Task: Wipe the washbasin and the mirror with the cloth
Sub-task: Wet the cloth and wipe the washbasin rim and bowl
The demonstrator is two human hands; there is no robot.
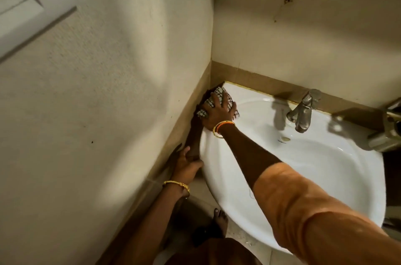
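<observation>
A white washbasin (pixel 314 178) is fixed in the corner of two cream walls. My right hand (pixel 218 114) presses a checked cloth (pixel 219 93) flat on the basin's far left corner, fingers spread over it. My left hand (pixel 187 163) rests on the basin's left outer rim, in the gap next to the wall, fingers curled against the edge. Both wrists wear bangles. No mirror is in view.
A metal tap (pixel 301 112) stands at the back of the basin, with a metal fitting (pixel 388 132) at the right edge. A brown tile band (pixel 249 77) runs along both walls. A white framed panel (pixel 26 4) hangs upper left. A bare foot (pixel 221 219) stands below the basin.
</observation>
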